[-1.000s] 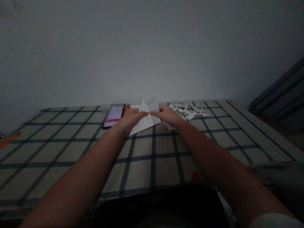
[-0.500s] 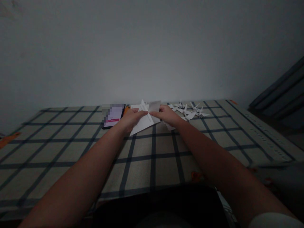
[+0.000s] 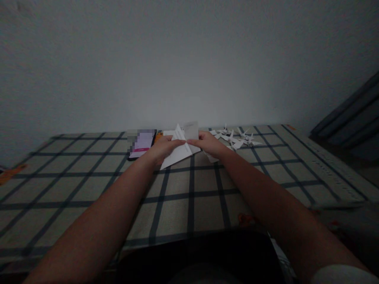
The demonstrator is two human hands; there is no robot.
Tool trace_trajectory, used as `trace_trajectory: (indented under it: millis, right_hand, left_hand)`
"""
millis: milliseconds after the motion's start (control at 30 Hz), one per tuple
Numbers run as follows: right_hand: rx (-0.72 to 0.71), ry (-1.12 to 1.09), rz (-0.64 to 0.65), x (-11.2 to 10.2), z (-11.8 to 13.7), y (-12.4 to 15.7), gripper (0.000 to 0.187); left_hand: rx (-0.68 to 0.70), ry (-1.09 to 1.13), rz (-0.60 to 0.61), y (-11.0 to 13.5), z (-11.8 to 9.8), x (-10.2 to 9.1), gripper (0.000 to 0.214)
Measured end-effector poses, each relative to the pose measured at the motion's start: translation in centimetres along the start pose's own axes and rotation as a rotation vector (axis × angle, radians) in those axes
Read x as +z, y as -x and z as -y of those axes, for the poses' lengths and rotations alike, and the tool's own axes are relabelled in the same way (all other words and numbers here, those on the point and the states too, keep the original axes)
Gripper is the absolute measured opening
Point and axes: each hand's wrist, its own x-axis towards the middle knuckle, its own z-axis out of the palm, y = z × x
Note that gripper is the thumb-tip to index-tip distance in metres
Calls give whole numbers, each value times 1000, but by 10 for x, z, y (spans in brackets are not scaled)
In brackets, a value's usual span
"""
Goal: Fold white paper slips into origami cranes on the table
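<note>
Left hand (image 3: 162, 149) and right hand (image 3: 211, 142) close together, thumb tips meeting or nearly so, both pinching a folded sheet of white paper (image 3: 182, 150) at mid-view, toward the far side of a surface (image 3: 74, 189) spread with beige cloth in dark blue checks. At far left, a flat orange patch (image 3: 13, 173) along the edge. Farther right, lying flat, a dark-framed phone (image 3: 142, 142) with pale lilac screen, bright pink bar and pixelated left part. Just beside the phone, the left hand, fingers mostly hidden; behind the knuckles, a bit of orange (image 3: 159, 137). Between the hands, creases, a narrow pointed flap and a squarer flap, both upright. Hard to tell: paper resting or slightly lifted. Under the right hand, another piece of white paper (image 3: 212, 158), mostly covered. Just right of that hand, a cluster of small white folded-paper birds (image 3: 233, 139), wings spread, tips pointed. Along the right side, blurred lettering (image 3: 331, 165) on the cloth; beyond, dark striped fabric (image 3: 349, 114). Behind everything, a plain grey wall (image 3: 189, 59), dimly lit.
</note>
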Motion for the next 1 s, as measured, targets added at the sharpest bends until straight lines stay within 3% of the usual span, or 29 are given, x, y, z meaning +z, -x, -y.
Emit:
trace_trajectory:
  millis: [133, 300, 533, 767, 1000]
  right_hand:
    - [-37, 35, -67, 1, -1, -2, 30]
    - [-7, -6, -18, 0, 2, 1, 28]
    - [25, 23, -34, -3, -6, -1, 28]
    - [-23, -36, 73, -4, -3, 0, 27]
    - [-51, 15, -25, -2, -3, -2, 26]
  left_hand:
    - [-29, 103, 19, 5, -5, 5, 25]
    - [-23, 114, -14, 7, -7, 6, 24]
    - [-26, -27, -41, 4, -5, 3, 34]
    - [17, -36, -15, 2, -2, 0, 34]
    - [-5, 71, -3, 4, -1, 4, 38]
